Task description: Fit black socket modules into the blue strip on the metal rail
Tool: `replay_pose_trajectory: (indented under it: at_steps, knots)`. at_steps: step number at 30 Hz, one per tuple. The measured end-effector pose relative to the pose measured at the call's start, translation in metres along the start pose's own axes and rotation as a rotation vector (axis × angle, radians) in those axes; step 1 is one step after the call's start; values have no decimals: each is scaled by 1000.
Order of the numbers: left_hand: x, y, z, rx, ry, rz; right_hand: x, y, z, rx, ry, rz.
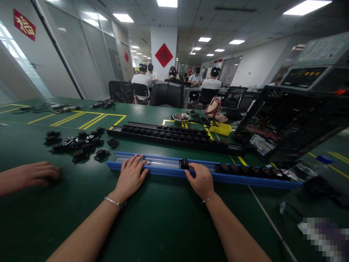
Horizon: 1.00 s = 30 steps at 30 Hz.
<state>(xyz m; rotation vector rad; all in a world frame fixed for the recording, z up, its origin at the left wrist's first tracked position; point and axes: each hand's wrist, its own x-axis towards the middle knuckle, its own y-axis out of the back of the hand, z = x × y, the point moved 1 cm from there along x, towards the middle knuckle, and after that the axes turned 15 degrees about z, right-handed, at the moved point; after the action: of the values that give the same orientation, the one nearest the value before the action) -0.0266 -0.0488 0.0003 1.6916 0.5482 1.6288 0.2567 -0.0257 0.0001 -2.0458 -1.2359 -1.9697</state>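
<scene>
A long blue channel rail (pixel 160 171) with a pale inner strip lies across the table before me. Over its left part rests my left hand (pixel 131 178), fingers stretched out and touching the rail, holding nothing. Further right, the thumb and forefinger of my right hand (pixel 202 179) close on a small black part with a rounded top (pixel 184 164), which sits inside the channel. Several similar black parts (pixel 242 169) stand in a row in the rail's right end.
A co-worker's hand (pixel 32 176) is at left, near a pile of black parts (pixel 84 143). Behind the rail are dark rails filled with parts (pixel 166 136), a metal dish (pixel 181 117) and a yellow tray (pixel 220 128). An open computer case (pixel 289 123) stands at right.
</scene>
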Motion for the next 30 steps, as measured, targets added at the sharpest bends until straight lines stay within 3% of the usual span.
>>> replay_pose_trajectory:
  at_steps: [14,30]
  knots:
    - [-1,-1,0,4,-49,5,3,2,-3,25,25,-71]
    - [1,0,23,-27,-143,-34,6,3,-14,36,49,-149]
